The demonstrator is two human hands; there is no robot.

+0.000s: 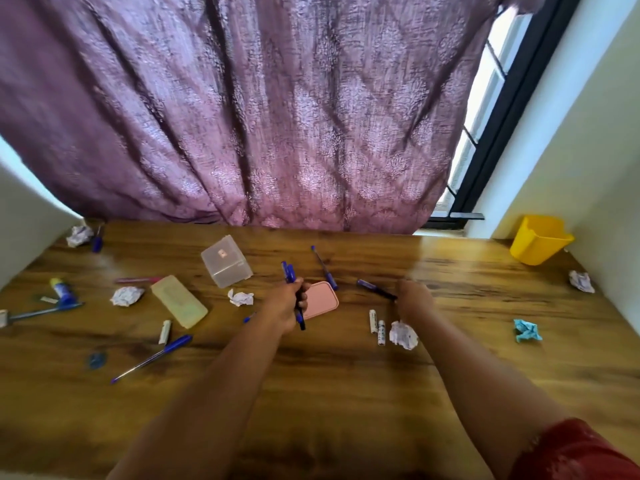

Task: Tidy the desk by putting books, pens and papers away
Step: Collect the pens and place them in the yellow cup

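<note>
Left grip [289, 303] clutches pens [290, 273] over cluttered wooden desk [346, 393].

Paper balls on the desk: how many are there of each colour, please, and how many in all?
White paper balls: 5
Blue paper ball: 1
Total: 6

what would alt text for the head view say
A person's left hand grips a bundle of blue pens while the right hand picks up another pen from a wooden desk littered with crumpled papers.
</note>
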